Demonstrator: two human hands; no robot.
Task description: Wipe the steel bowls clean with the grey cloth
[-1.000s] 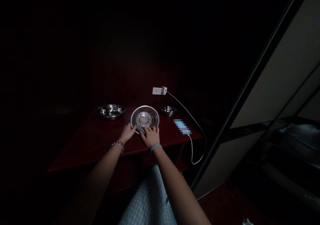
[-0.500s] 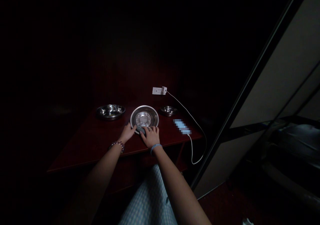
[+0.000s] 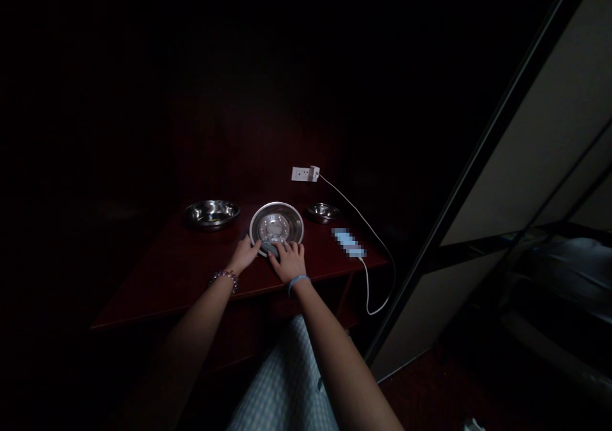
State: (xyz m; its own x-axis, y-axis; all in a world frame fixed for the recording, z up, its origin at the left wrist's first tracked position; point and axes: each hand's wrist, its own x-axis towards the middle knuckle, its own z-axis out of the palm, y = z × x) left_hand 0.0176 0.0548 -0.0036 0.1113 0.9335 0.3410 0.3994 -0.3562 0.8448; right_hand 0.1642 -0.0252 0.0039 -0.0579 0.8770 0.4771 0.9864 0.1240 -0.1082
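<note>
A round stainless steel basin (image 3: 276, 214) is tilted toward me on the table (image 3: 191, 271), its shiny inside showing. My left hand (image 3: 245, 254) grips the basin's rim at the lower left, thumb toward the inside. Over the near side of the rim lies my right hand (image 3: 289, 262), its fingers bent on a dark grey, soft-looking pad (image 3: 269, 248) inside the basin. Whether that pad is a cloth or a scourer I cannot tell. A beaded bracelet circles the left wrist and a blue band the right.
A wide steel bowl (image 3: 211, 215) stands at the back left, with a small yellowish thing inside. To the right sit a smaller steel bowl (image 3: 322, 212) and a blurred phone (image 3: 348, 242) on a white cable (image 3: 367, 285). The cable runs to a charger (image 3: 313, 173) in a wall socket (image 3: 299, 175).
</note>
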